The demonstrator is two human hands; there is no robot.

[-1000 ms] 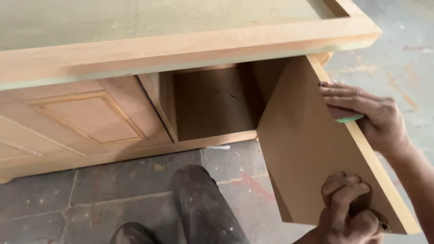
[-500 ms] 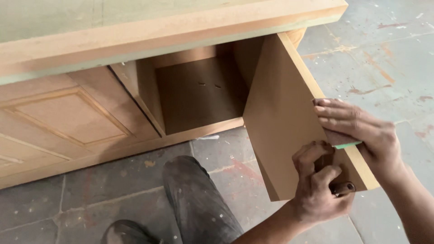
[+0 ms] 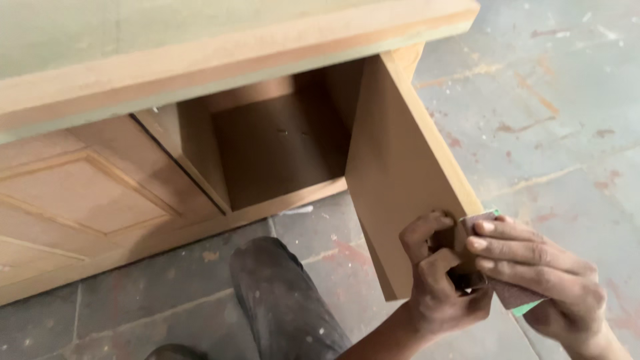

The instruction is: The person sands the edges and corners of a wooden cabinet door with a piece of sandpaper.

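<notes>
While the left hand (image 3: 445, 277) gripped the open cabinet door (image 3: 400, 167) at its lower outer corner, fingers curled, the right hand (image 3: 533, 270) pressed a green-backed sanding pad (image 3: 517, 297) against the door's edge, fingers flat, hiding most of the pad.

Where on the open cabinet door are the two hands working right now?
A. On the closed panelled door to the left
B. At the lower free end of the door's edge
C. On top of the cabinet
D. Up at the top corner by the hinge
B: the left hand grips the lower end of the open door, and the right hand presses a green-backed sanding pad against its edge there.
</notes>
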